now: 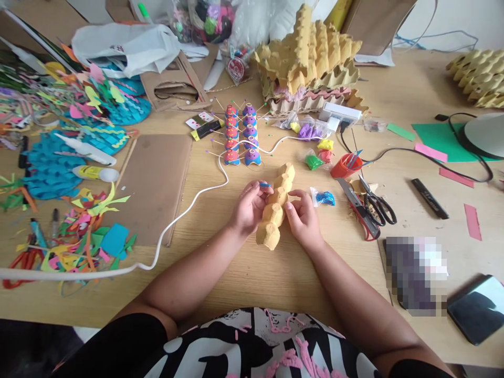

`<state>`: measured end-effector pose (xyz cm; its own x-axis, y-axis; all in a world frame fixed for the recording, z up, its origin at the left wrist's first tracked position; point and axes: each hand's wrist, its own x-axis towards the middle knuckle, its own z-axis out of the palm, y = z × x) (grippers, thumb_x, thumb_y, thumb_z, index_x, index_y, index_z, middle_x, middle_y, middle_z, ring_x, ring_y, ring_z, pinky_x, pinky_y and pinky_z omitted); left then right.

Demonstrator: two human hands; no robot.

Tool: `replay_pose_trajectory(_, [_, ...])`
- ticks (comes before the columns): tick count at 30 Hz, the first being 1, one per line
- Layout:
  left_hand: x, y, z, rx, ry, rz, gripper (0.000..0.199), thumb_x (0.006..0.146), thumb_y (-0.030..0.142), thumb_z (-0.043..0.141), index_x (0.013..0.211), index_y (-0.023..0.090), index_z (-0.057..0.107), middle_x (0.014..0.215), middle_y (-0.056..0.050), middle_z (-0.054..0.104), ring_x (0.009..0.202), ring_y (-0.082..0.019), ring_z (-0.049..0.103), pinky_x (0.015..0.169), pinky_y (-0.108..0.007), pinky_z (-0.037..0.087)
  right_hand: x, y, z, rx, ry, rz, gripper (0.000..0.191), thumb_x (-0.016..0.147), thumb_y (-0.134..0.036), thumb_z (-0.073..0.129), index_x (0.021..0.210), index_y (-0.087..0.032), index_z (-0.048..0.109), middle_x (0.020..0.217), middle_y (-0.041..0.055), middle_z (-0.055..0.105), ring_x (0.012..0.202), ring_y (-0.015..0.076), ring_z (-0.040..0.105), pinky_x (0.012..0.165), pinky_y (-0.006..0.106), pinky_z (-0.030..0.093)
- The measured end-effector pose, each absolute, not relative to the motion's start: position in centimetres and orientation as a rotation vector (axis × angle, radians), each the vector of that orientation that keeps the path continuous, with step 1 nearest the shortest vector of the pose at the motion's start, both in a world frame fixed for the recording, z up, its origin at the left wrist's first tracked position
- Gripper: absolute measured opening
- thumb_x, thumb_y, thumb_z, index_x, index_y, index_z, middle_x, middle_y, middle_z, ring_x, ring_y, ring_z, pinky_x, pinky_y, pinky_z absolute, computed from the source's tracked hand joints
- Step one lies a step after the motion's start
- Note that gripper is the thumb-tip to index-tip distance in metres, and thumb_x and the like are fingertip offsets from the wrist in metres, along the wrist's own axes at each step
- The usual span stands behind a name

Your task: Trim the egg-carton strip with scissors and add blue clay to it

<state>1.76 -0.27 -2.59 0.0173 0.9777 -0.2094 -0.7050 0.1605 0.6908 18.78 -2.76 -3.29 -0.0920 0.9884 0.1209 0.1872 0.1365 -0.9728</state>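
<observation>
A yellow egg carton strip [273, 212] with a row of bumps slants between my hands, above the table. My left hand [250, 207] is closed against its left side, and a small blue piece of what looks like modelling clay [264, 185] sits at the fingertips. On the other side, my right hand [302, 218] pinches the strip's edge between thumb and fingers. A small bag of blue clay [325, 198] lies just right of that hand. Beyond my hands stand two painted carton strips, one red and blue [232, 136], the other purple and blue [250, 135], with pins stuck in them.
A white cable [189, 202] crosses the table on the left, past a cardboard sheet [147, 189] and paper scraps [84, 231]. Scissors [376, 202], a box cutter [358, 207] and a red cup [346, 167] lie to the right. Egg trays [311, 58] are stacked behind.
</observation>
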Motion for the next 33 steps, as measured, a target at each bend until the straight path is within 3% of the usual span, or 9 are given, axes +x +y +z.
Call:
replay_pose_trajectory(3, [1.8,-0.3,-2.4,0.440,0.767,1.384,0.026,0.089,0.048,0.083,0.095,0.025,0.072,0.091,-0.003,0.076,0.085,-0.018,0.075,0.081,-0.033,0.063,18.5,-3.0,-2.6,-1.136,-1.372,1.268,0.053,0.098,-0.066,0.070,0.130,-0.029,0.050,0.062,-0.0097,0.056,0.053,0.0155,0.054,0.053,0.029,0.038])
replay_pose_trajectory(7, [1.6,-0.2,-2.4,0.442,0.736,1.367,0.025,0.090,0.048,0.082,0.098,0.027,0.071,0.095,-0.002,0.077,0.089,-0.018,0.075,0.082,-0.033,0.062,18.3,-2.7,-1.6,-1.090,-1.156,1.417,0.067,0.087,-0.065,0.084,0.129,-0.031,0.044,0.066,-0.0096,0.066,0.055,0.0153,0.062,0.051,0.026,0.042])
replay_pose_trajectory(14, [1.9,-0.3,-2.4,0.486,0.788,1.389,0.028,0.088,0.052,0.083,0.096,0.028,0.069,0.095,-0.003,0.075,0.094,-0.021,0.075,0.089,-0.037,0.063,18.3,-2.4,-1.4,-1.163,-1.123,1.530,0.067,0.083,-0.069,0.085,0.122,-0.029,0.049,0.061,-0.0079,0.071,0.043,0.0154,0.062,0.041,0.024,0.041])
replay_pose_trajectory(22, [2.1,0.0,-2.2,0.412,0.733,1.423,0.025,0.088,0.044,0.083,0.094,0.025,0.068,0.091,-0.002,0.073,0.089,-0.015,0.072,0.092,-0.031,0.059,17.9,-3.1,-1.3,-1.159,-1.130,1.481,0.069,0.086,-0.066,0.084,0.130,-0.029,0.047,0.057,-0.0090,0.067,0.045,0.0178,0.066,0.042,0.025,0.041])
replay_pose_trajectory(33, [1.8,0.1,-2.3,0.426,0.784,1.419,0.021,0.092,0.044,0.079,0.096,0.026,0.069,0.092,-0.002,0.074,0.090,-0.017,0.074,0.089,-0.033,0.061,17.9,-3.2,-1.3,-1.163,-1.109,1.481,0.074,0.083,-0.067,0.087,0.135,-0.029,0.052,0.058,-0.0085,0.067,0.046,0.0175,0.065,0.042,0.026,0.044])
